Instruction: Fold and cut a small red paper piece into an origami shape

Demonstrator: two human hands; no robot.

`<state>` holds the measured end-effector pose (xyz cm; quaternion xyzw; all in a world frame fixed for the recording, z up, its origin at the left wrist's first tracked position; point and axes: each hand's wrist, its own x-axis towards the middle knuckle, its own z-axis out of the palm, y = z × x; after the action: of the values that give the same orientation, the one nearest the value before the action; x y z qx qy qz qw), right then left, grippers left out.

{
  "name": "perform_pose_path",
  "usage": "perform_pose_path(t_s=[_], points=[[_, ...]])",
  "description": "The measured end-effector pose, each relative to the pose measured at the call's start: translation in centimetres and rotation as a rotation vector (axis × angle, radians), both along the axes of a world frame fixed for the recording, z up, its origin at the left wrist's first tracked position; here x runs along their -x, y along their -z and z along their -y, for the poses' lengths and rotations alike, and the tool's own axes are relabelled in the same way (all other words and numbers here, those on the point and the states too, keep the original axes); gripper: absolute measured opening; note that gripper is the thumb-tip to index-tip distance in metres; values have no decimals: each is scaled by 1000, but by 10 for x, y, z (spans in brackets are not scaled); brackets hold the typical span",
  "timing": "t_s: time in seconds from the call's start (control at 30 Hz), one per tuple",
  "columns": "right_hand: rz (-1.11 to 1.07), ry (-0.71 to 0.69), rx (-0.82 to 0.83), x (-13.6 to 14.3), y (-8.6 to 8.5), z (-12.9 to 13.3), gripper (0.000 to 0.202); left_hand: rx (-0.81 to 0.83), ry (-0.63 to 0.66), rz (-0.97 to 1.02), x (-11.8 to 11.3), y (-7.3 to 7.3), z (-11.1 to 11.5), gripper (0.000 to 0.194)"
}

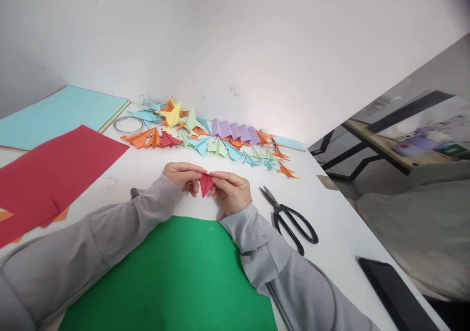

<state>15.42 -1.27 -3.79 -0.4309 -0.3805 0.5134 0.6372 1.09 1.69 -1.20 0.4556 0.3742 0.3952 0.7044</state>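
Note:
A small folded piece of red paper, pointed at its lower end, is held just above the white table. The fingertips of my left hand pinch its upper left edge. On its other side my right hand grips the upper right edge between thumb and fingers. Below both hands lies a large green sheet, partly covered by my grey sleeves. Behind them, many folded paper pieces in orange, blue, green, yellow and red are spread along the wall, with a purple pleated strip among them.
Black-handled scissors lie right of my right hand, blades slightly apart. A dark phone-like device rests near the right edge. Red and light blue sheets lie left. A tape roll sits near the folded pieces.

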Motion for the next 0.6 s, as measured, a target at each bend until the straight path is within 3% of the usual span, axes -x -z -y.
perform_pose_path(t_s=[0.17,0.33,0.6], points=[[72,36,-47,1,0,2,9,8,9,-36,-4,2,-1,32],[162,80,-93,4,-3,5,8,-84,-21,-138,-7,2,3,27],[66,-37,-28,-2,1,2,16,-107,-61,-109,-7,-1,5,20]])
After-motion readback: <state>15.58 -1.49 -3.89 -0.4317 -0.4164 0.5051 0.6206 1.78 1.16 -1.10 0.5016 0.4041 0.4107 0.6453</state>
